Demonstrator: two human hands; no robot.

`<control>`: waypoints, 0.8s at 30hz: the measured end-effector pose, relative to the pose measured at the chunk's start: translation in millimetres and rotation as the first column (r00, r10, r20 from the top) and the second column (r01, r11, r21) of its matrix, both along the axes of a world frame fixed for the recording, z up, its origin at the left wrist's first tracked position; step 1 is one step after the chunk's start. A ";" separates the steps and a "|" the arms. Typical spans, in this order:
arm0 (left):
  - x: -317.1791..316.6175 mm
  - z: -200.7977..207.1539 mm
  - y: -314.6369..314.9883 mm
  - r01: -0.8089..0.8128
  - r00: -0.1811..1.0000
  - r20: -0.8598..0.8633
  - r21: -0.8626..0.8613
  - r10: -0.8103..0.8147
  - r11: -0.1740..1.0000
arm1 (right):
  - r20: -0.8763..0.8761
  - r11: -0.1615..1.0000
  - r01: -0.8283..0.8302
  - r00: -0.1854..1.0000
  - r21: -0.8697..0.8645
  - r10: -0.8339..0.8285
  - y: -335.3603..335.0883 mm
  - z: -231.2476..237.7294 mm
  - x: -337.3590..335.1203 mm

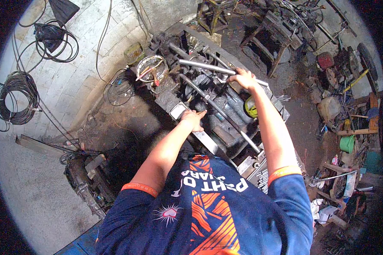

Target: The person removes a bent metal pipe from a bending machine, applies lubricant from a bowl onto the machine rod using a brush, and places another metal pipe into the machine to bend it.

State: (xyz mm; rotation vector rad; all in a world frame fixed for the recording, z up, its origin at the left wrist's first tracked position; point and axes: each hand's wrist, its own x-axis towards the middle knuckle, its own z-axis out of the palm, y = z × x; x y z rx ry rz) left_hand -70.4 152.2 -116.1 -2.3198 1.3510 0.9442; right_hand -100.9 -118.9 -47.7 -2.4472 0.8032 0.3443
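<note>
My right hand (244,79) is closed over a long bare metal pipe (207,65) that lies slantwise above a greasy machine (225,102). Fingers apart, my left hand (193,120) rests on the machine's near left edge, beside a small pale rectangular plate (178,110). Between my hands a second, longer metal shaft (219,109) crosses the machine from upper left to lower right. A yellow-green rounded object (251,107), partly hidden by my right forearm, sits on the machine. The underside of my left palm is hidden.
A round tin (161,63) with brushes stands at the machine's far left corner. Coiled cables (17,97) hang on the left wall. A dark motor-like unit (83,180) stands at lower left. Cluttered shelves and tools, including a green roll (347,144), line the right side.
</note>
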 end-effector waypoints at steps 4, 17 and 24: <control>0.9 -2.5 0.4 -0.005 1.000 -0.002 0.000 0.005 1.000 | 0.036 0.998 0.001 0.999 0.061 -0.004 -1.0 -0.8 -3.7; 3.8 -12.4 0.3 -0.019 1.000 -0.014 -0.017 0.019 1.000 | 0.025 0.999 0.025 0.999 0.035 -0.026 3.6 2.4 -0.5; 3.0 -8.3 0.9 -0.027 0.999 -0.019 -0.024 0.027 0.999 | 0.034 0.999 0.015 0.999 -0.047 -0.014 6.5 0.6 1.7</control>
